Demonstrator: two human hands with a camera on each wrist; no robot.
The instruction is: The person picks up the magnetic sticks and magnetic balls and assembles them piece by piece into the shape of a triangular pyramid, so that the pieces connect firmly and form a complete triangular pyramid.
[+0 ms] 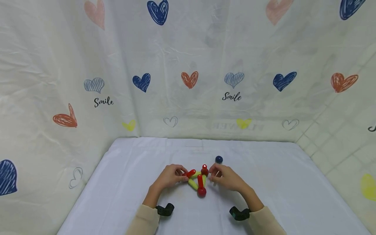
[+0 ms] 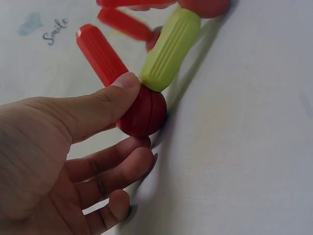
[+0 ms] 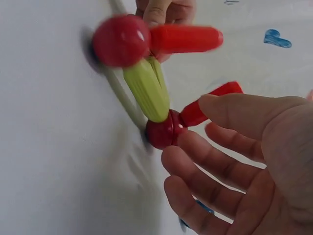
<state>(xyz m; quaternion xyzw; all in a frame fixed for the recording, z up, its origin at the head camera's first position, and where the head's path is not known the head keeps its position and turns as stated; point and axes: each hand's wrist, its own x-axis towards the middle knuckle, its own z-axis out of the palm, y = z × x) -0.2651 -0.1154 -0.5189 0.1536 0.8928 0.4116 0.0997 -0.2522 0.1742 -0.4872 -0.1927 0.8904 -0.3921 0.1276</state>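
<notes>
A triangular frame of yellow-green rods [image 1: 193, 184] and red balls stands on the table, with a red rod rising from each ball. My left hand [image 1: 173, 174] pinches the left red ball [image 2: 143, 115], the thumb lying on it beside a tilted red rod [image 2: 100, 54]. The front red ball [image 1: 201, 192] carries an upright red rod [image 1: 200, 181], untouched. My right hand [image 1: 225, 176] is beside the far right red ball [image 3: 166, 129], fingers loosely bent. Its thumb overlaps that ball's red rod [image 3: 193, 112] in the right wrist view; I cannot tell whether it touches.
A dark blue ball [image 1: 218, 159] lies behind the right hand. The frame stands on a white cloth-covered table [image 1: 132, 169]. Behind the table hangs a pale curtain [image 1: 188, 49] printed with hearts. Both wrists wear black camera mounts [image 1: 165, 210].
</notes>
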